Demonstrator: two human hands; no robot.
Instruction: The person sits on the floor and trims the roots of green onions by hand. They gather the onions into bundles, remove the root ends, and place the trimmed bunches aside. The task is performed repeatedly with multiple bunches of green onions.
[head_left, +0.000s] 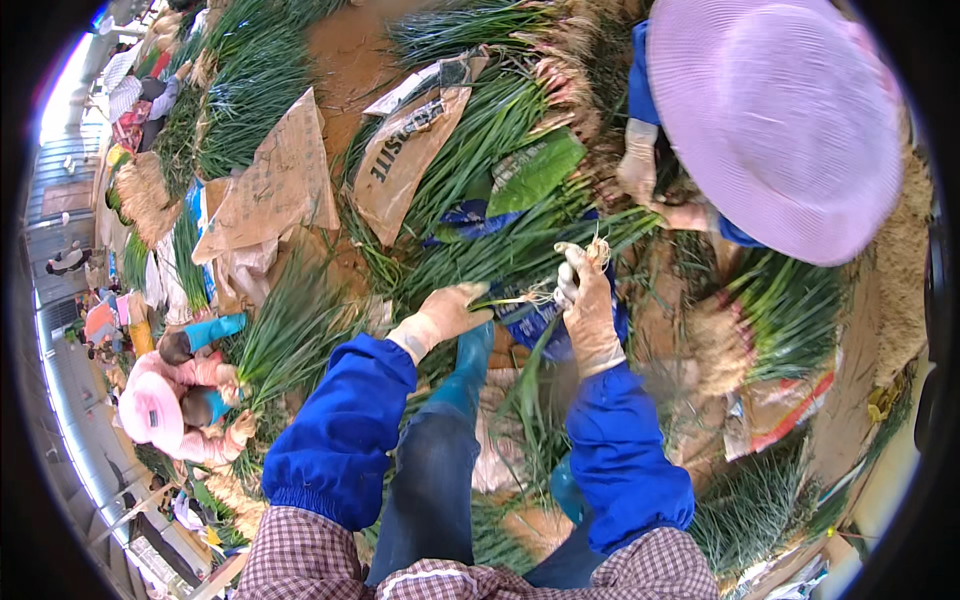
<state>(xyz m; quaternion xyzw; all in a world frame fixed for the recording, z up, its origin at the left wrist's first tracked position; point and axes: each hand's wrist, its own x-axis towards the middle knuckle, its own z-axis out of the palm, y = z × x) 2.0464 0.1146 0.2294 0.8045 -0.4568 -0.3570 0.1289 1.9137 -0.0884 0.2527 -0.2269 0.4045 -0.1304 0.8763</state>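
Note:
My left hand (448, 309), in a pale work glove, pinches a thin green onion (510, 301) by its green part. Its white, stringy root end points toward my right hand. Also gloved, my right hand (589, 307) is closed around green onions whose pale roots (598, 252) stick out above the fingers. Long green leaves (534, 390) hang below and left of that hand. Beneath both hands lie a blue printed sack (551, 341) and the tips of a large onion pile (480, 259). My fingers partly hide the stems in the right hand.
A co-worker in a wide lilac hat (772, 120) handles onions at the upper right. Another in a pink hat (152, 405) works at the left. Rooted bundles (724, 341) lie right, and brown printed sacks (409, 157) cover leaves ahead. My blue boot (469, 371) stands between.

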